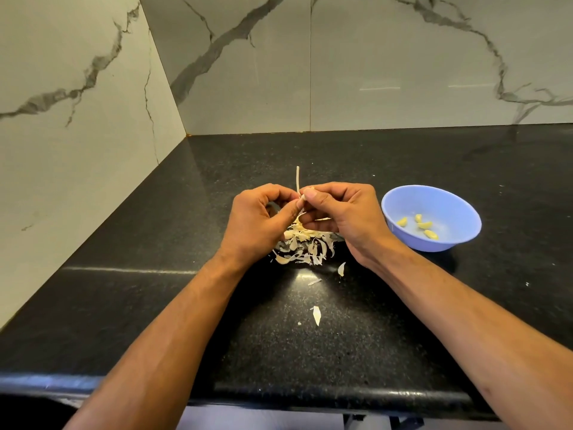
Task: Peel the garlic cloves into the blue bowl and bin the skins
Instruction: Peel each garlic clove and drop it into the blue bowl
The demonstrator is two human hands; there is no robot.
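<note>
Both hands, left & right, pinch a stalk w/ skin; 4 cloves in bowl, skins still unbinned on counter.

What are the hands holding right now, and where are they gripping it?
Both the left hand and right hand pinch a pale, papery garlic piece with a thin stalk at its base, stalk pointing up.

Two bare forearms, sleeveless to the frame edge; left hand and right hand wore no rings, watch or gloves.
</note>
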